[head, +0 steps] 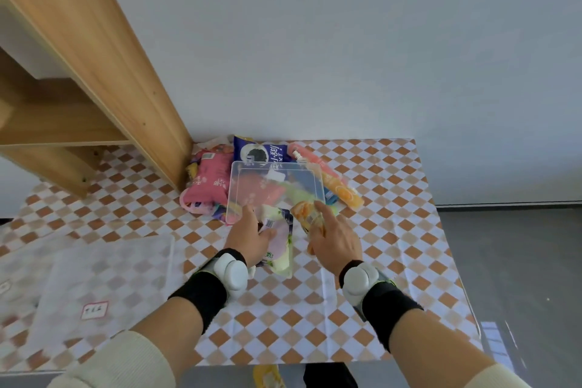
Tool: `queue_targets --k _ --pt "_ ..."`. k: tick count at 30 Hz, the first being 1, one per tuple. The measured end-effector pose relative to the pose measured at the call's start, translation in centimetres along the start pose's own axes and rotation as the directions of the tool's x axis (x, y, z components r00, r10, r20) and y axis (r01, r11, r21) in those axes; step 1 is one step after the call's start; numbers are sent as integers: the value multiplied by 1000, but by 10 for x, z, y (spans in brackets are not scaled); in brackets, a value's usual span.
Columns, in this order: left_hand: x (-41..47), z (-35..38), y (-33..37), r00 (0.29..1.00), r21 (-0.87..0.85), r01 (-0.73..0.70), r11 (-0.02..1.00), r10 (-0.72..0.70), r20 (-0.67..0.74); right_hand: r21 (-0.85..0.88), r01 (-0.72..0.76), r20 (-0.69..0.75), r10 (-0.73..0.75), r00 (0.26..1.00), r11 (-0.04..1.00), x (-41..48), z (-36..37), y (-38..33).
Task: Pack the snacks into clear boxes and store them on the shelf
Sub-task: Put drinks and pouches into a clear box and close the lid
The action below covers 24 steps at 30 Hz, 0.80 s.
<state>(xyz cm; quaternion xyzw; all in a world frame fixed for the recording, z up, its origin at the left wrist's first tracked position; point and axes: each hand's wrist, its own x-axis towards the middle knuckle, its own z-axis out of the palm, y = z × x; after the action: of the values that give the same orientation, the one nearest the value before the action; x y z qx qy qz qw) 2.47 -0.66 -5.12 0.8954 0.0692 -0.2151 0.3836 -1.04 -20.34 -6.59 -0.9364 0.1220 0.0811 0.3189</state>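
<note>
I am holding the clear box [277, 189] over the snack pile [211, 186] beside the wooden shelf [104, 66] on the checkered bench [393, 230]. My left hand [252, 238] fingers are clamping its near edge plus a pale green pouch [280, 246]; my right hand [335, 241] fingers are gripping an orange packet [307, 214] (print illegible).

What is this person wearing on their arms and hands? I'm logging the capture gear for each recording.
The left hand and right hand are bare, with no gloves. Each wrist carries a wide black band and a rounded white device strapped just behind the hand; the one on the right shows a grey and yellow-green strap edge. Cream ribbed sleeves are pushed up the forearms.
</note>
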Motion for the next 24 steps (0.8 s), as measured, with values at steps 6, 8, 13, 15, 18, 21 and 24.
queue_targets --k 6,8,13,15,18,21,24 --pt "-22 0 -30 992 14 -124 992 124 -37 -192 85 -122 -109 987 978 -35 32 2" --pt "-26 1 -40 988 9 -153 988 154 -22 -292 115 -168 -170 971 949 -46 43 2" --pt "-31 8 -66 993 104 -101 989 94 73 -443 94 25 -93 995 892 -58 66 6" --pt "-30 10 -71 990 203 -100 974 76 122 -512 129 121 -77 990 849 -54 68 4" --pt "-29 18 -74 986 363 -112 925 57 159 -452 201 205 -118 972 869 -48 69 2" --pt "-29 22 -73 987 520 -155 840 148 56 -390 218 311 -95 946 895 -39 69 6" --pt "-23 24 -74 978 664 -201 720 181 100 -342 185 354 -56 933 921 -30 68 9"
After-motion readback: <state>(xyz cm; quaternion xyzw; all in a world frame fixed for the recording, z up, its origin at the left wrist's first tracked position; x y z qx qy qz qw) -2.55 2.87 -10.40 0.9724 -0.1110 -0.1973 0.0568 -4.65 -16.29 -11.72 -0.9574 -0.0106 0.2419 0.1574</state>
